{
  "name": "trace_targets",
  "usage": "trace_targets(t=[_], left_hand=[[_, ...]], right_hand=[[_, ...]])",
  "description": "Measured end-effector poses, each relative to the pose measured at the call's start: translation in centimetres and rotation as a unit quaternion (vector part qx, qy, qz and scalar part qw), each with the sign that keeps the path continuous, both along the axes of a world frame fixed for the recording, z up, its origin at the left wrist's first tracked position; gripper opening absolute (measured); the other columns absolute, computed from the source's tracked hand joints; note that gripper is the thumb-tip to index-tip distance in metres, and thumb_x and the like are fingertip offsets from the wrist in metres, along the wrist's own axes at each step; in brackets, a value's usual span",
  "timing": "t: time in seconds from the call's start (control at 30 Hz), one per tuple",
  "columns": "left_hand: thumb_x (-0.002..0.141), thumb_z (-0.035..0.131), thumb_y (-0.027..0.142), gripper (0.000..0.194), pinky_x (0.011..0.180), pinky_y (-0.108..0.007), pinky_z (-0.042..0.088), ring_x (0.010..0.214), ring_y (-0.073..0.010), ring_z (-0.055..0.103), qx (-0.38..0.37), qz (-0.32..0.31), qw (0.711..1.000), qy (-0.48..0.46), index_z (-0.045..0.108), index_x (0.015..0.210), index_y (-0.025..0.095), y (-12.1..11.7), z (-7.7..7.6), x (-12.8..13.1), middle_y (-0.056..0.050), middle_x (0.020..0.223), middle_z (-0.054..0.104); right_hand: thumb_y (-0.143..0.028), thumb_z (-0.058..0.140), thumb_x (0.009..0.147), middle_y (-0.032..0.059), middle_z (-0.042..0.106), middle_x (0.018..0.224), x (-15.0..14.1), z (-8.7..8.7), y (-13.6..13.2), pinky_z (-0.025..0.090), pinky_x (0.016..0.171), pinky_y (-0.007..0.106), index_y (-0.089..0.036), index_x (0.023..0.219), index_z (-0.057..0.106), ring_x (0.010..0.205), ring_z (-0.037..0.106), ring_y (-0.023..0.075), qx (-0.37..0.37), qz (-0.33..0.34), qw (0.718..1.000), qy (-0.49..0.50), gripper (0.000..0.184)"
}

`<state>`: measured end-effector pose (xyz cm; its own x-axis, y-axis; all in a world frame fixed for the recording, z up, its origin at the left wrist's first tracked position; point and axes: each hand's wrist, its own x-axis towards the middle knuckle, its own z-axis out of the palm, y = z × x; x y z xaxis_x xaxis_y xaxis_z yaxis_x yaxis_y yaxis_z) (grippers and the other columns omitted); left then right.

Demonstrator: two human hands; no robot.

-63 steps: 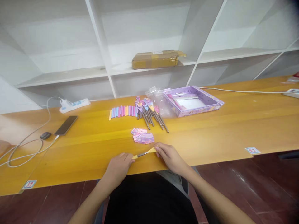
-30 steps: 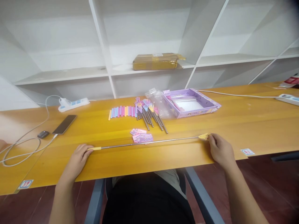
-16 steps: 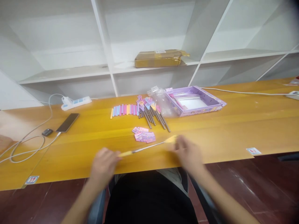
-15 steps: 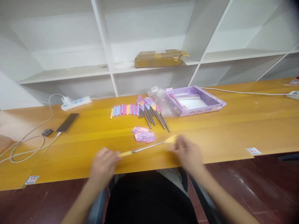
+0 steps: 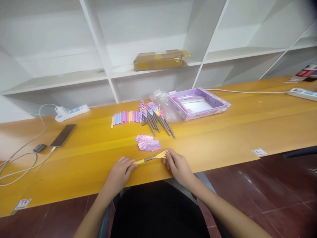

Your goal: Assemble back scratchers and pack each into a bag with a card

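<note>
A yellow telescopic back scratcher point(image 5: 150, 158) spans the gap between my hands, close to the table's front edge. My left hand point(image 5: 122, 170) is closed on the end of its yellow handle. The fingers of my right hand point(image 5: 177, 163) pinch the tips of its claw-shaped head. Only a short piece of the metal rod shows. Just beyond it lies a loose pile of pink and purple printed cards point(image 5: 148, 144). Farther back is a heap of back scratcher heads on metal rods point(image 5: 156, 117), beside a row of coloured handle sleeves point(image 5: 126, 117).
A purple open box point(image 5: 205, 110) holding a few scratchers stands behind, with clear plastic bags point(image 5: 170, 105) against it. At left are a phone point(image 5: 63, 135), a black earbud-like case point(image 5: 40, 147) and a power strip point(image 5: 71, 113). A taped carton point(image 5: 159, 60) sits on the shelf.
The back scratcher's rod has slid in and is much shorter. My right hand has come left toward my left hand. The view has shifted slightly.
</note>
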<state>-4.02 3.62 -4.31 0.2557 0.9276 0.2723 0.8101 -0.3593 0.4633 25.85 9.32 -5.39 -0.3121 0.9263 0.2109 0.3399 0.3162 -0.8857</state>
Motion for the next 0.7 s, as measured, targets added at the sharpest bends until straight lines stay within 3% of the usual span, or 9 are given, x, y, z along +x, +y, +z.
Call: trace_targets(t=[0.7], left_hand=[[0.116,0.050,0.045,0.034,0.083,-0.037,0.051,0.092,-0.0234,0.066,-0.058,-0.031,0.998,-0.019,0.074,0.106,0.024,-0.52,0.99,0.04,-0.005,0.097,0.075]], right_hand=[[-0.060,0.038,0.116,0.0011,0.068,0.077,0.30,0.37,0.28,0.050,0.062,0.031,-0.025,0.096,0.059,0.060,0.061,0.0175,-0.038,0.019,0.999,0.024,0.045]])
